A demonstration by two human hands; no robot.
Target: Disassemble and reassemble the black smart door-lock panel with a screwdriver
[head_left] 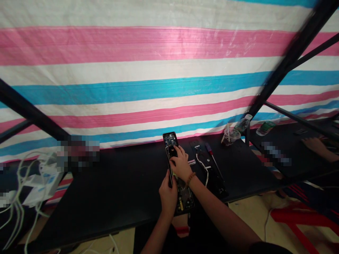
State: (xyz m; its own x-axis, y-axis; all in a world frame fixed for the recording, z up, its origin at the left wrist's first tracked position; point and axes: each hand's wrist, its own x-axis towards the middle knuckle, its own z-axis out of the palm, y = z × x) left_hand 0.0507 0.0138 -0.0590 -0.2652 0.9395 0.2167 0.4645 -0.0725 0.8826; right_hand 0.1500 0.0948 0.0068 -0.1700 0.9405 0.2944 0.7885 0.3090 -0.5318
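"Two hands are busy?"

"Yes. Left hand (169, 195) is closed on the edge of the long open device (170, 138), at the dark table (119, 187). Right hand (182, 165) works inside, fingers bent; if they pinch something, I cannot tell."

"What is needed?"

"Steady support, I think, and light fingers."

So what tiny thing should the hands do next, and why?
I'd probably lift the right hand slightly for a peek underneath: its fingers cover some insides of the open black device, while the left hand steadies the device's side.
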